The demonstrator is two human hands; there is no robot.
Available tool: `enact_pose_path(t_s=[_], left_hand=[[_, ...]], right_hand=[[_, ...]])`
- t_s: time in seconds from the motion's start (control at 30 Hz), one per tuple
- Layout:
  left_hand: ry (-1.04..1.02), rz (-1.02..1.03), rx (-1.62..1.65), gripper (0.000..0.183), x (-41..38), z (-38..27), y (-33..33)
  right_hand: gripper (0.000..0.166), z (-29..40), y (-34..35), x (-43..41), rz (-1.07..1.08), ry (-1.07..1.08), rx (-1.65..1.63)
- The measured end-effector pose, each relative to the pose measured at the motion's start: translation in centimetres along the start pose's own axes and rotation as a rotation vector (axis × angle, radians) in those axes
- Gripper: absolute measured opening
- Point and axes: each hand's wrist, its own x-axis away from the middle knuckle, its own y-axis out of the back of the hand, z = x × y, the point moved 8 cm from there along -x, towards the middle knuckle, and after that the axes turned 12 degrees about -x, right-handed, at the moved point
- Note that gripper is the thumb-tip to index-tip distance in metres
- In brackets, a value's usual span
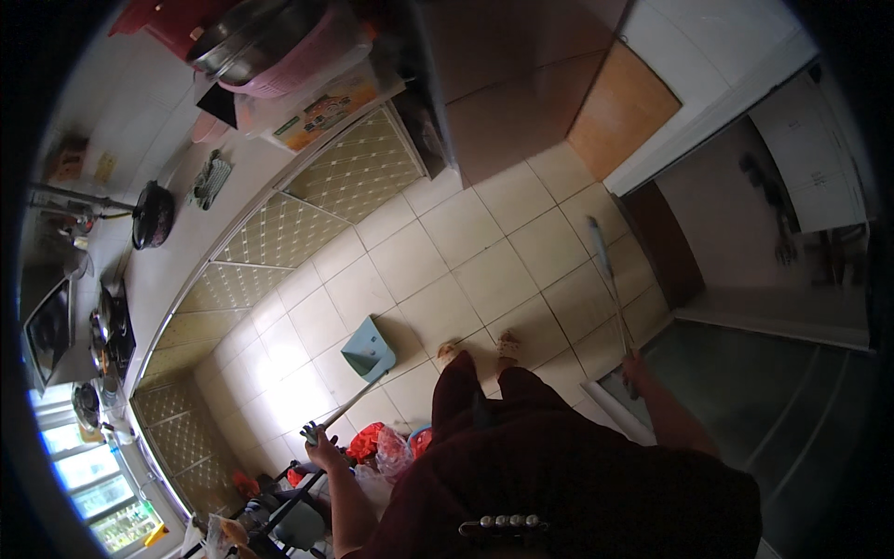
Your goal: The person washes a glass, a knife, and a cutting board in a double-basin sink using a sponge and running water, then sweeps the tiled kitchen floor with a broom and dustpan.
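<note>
My left hand (323,451) grips the upper end of a long-handled dustpan (370,349). Its blue-green pan is at the tiled floor, ahead and to the left of my feet. On the other side, my right hand (634,374) is closed around the handle of a broom (614,293). The broom's narrow grey-blue head (598,244) points away from me over the tiles near the doorway. A wide gap separates broom and dustpan. Whether the broom's bristles touch the floor I cannot tell.
Patterned cabinets (265,227) line the left under a counter (244,164) with a pot (152,215) and stove. Red and clear plastic bags (391,447) sit by a rack at my left. A dark glass panel (754,398) stands close on my right, near a doorway sill (663,244).
</note>
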Motion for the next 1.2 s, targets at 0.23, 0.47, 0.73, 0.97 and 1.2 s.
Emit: enact_pose_path(t_s=[0.23,0.47,0.73,0.97,1.2], left_hand=[[-0.117,0.076,-0.03,0.034,-1.4,-2.1,-0.5],[-0.08,0.09,-0.07,0.034,-2.1,-0.9,1.9],[-0.074,0.165,0.034,0.033,-5.8,5.8,5.3],[0.079,0.166,0.147,0.036,-7.3,10.4,9.9],[0.172,0.144,0.038,0.045,-6.4,11.0,11.4]], right_hand=[[0.018,-6.7,-3.8,-4.1,0.215,-0.166,-0.042],[0.043,-8.3,-24.9,4.9,0.321,-0.451,-0.119],[0.043,-13.2,-47.8,1.8,0.567,-0.139,0.159],[0.03,-2.2,-41.8,9.3,0.654,-0.038,0.12],[0.061,-3.3,-21.3,15.8,0.208,-0.127,-0.066]])
